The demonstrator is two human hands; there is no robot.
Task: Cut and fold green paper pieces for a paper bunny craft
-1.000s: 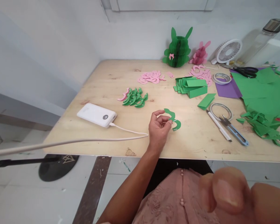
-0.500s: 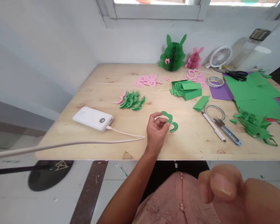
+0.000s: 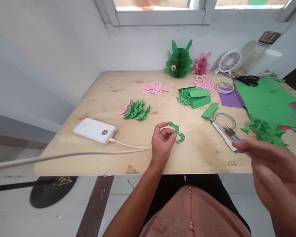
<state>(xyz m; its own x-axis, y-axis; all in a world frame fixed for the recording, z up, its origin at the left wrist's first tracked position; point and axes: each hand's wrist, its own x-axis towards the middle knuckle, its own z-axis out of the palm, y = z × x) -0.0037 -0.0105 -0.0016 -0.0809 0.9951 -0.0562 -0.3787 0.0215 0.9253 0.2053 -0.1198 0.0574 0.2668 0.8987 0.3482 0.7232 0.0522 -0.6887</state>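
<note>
In the head view, the left hand (image 3: 161, 140) is above the near half of the pale wooden worktop (image 3: 199, 156), its grip closed in a pinch on a wavy green paper cutout with small whitish strips (image 3: 176, 129). The cutout's long axis slants from upper left to lower right. Its upper end points up and left, by the index fingertip; the lower end curls back leftward, toward the near edge. Its rounded bulges face right, with the hollows turned to the hand.

The right hand (image 3: 273, 174) is blurred in the right foreground, fingers directed left, overlapping the view of the pale-blue-handled metal snips (image 3: 230, 132). I cannot tell whether its grip is empty or grasping anything. A slim white pen with a dark tip (image 3: 221, 134) lies just left of the snips, near a narrow ring of whitish tape (image 3: 225, 114).

Left of and beyond the held cutout sits a heap of curved green paper pieces (image 3: 137, 110), with curved pink paper (image 3: 124, 108) at its left side. Nearer lies a white rectangular power bank (image 3: 93, 130).
</note>
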